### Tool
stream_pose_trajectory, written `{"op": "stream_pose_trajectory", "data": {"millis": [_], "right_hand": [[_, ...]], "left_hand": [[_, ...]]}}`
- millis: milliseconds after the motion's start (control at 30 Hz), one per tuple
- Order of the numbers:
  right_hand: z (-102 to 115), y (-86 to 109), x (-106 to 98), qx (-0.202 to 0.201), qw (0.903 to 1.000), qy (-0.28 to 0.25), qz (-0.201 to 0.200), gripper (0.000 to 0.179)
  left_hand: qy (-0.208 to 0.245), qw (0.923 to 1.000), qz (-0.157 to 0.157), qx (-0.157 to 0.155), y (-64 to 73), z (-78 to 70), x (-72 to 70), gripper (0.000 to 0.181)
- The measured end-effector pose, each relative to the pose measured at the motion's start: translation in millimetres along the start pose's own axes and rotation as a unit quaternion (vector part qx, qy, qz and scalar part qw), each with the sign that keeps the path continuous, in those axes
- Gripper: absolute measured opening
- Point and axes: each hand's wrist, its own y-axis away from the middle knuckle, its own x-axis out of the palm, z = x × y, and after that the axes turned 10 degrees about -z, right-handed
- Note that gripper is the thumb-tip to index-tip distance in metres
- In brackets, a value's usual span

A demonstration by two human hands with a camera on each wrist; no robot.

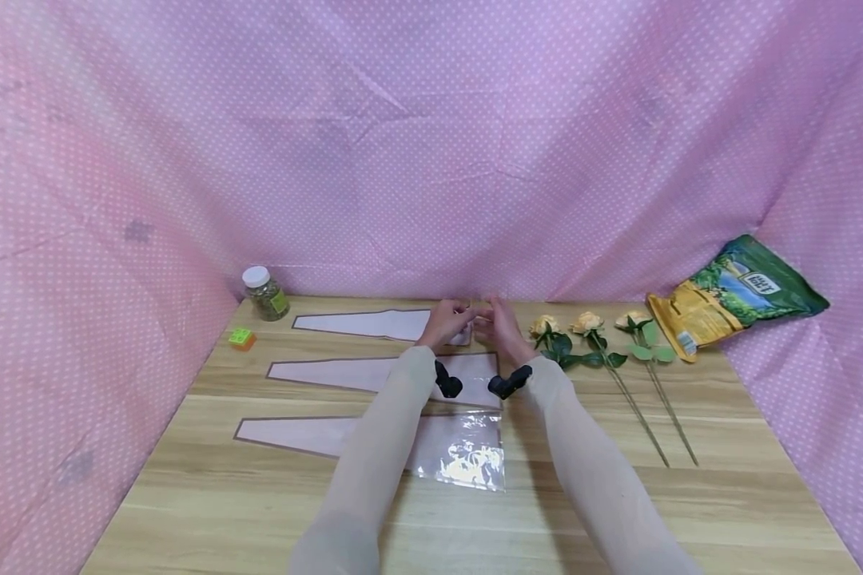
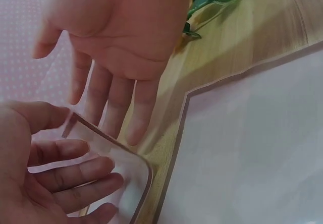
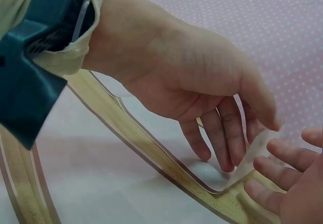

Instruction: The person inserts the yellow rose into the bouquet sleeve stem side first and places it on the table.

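Three tapered translucent flower sleeves with brown borders lie in a row, wide ends to the right: a far sleeve point(image 1: 374, 323), a middle sleeve point(image 1: 331, 373) and a near sleeve point(image 1: 295, 434). At the far one's wide end, my left hand point(image 1: 443, 322) pinches a lifted corner between thumb and fingers; the other fingers spread loosely beside the film point(image 2: 132, 176). Facing it, my right hand point(image 1: 505, 326) holds its fingers nearly straight, palm toward the left hand, close to the sleeve's edge. In the right wrist view, the right fingers point(image 3: 285, 176) show nothing held.
To the right lie several artificial roses point(image 1: 587, 323) with long stems, beside a green and yellow bag point(image 1: 733, 295). A lidded jar point(image 1: 268, 295) and a small green-orange block point(image 1: 242, 339) stand at the far left. Pink dotted cloth point(image 1: 403, 160) hangs behind the wooden table point(image 1: 187, 495).
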Motion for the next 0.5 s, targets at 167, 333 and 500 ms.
{"op": "stream_pose_trajectory", "data": {"millis": [167, 333, 500], "right_hand": [[-4.1, -0.8, -1.4, 0.006, 0.9999, -0.006, 0.009, 0.056], [-8.4, -3.0, -2.0, 0.001, 0.9993, 0.036, -0.005, 0.047], [-10.5, -3.3, 0.8, -0.009, 0.9980, 0.060, -0.019, 0.038]], "left_hand": [[0.003, 0.9997, -0.020, 0.011, 1.8, 5.4, -1.5, 0.018], [-0.008, 0.9990, -0.039, 0.018, 3.4, 9.0, -2.2, 0.016], [0.007, 0.9992, -0.038, 0.002, 5.9, 10.3, -0.5, 0.014]]}}
